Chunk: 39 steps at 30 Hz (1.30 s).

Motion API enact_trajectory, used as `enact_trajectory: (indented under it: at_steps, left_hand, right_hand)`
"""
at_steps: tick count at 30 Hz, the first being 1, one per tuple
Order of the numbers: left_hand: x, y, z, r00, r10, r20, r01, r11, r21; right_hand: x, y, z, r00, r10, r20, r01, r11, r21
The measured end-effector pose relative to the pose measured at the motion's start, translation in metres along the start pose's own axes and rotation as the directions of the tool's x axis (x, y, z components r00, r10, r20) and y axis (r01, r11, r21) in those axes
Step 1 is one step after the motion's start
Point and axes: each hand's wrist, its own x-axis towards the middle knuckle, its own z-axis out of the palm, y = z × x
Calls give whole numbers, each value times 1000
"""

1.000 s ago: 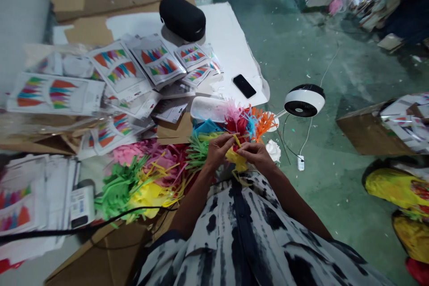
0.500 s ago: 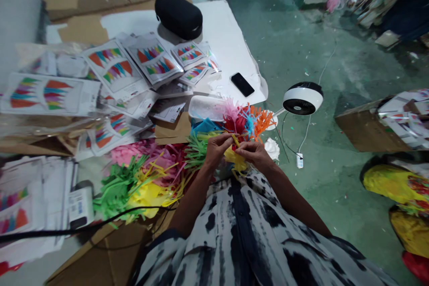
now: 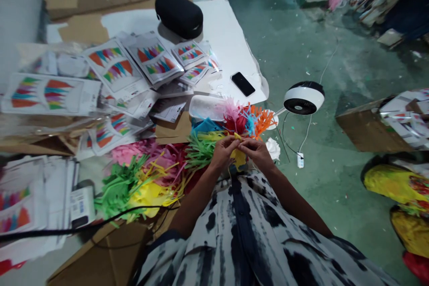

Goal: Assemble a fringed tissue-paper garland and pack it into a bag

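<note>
The left hand (image 3: 223,153) and right hand (image 3: 257,152) are both closed, pinching a gathered piece of yellow fringed tissue paper (image 3: 238,158) between them, just above the shirt front (image 3: 248,232) and beside a heap of coloured paper fringes (image 3: 117,190). The crinkled paper looks light, soft and easily torn, so the gathered middle seems the safest hold, not the thin strips.

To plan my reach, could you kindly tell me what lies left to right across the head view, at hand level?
Green paper fringe, person's left hand, person's right hand, crumpled white paper, brown cardboard box.
</note>
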Motion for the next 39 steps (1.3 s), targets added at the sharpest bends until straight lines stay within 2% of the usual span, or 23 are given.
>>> enact_trajectory:
  at_steps: [3,6,8,13,18,22,24,28,31,34,37,39]
  left_hand:
    - [5,-1,-7,988,117,-98,-87,960,265]
    - [7,-1,-15,980,181,-77,-122,866,486]
    - [6,-1,-16,979,195,-52,-135,827,545]
    - [3,-6,-15,971,240,-20,-184,792,582]
    - [3,-5,-18,969,235,71,-232,780,581]
    - [4,-3,-20,963,230,140,-268,765,586]
    - [4,-1,-21,953,252,168,-301,724,621]
    - [3,2,-21,907,337,252,-410,572,710]
    - [1,3,-21,875,339,344,-478,497,724]
    - [0,2,-20,859,336,387,-508,454,732]
    - [-3,2,-18,855,342,390,-516,475,712]
    - [-5,4,-17,874,331,354,-485,566,667]
  right_hand:
    - [-1,-2,0,997,-37,-67,30,995,-91]
    - [-3,-8,0,995,-24,-94,-1,966,-257]
    - [-3,-13,1,997,-14,-82,-15,939,-343]
    - [1,-19,2,999,-7,-36,-9,904,-428]
    - [4,-17,-5,999,32,42,-11,907,-421]
    - [6,-17,-11,997,56,62,-25,908,-419]
    - [6,-18,-12,996,65,54,-35,899,-437]
    - [5,-17,-12,999,41,25,-25,886,-463]
    - [4,-14,-11,1000,10,-26,-21,890,-456]
    - [2,-10,-11,996,-14,-86,-26,895,-446]
    - [0,-9,-11,993,-40,-109,-10,904,-428]
    - [-2,-9,-11,991,-54,-122,0,915,-404]
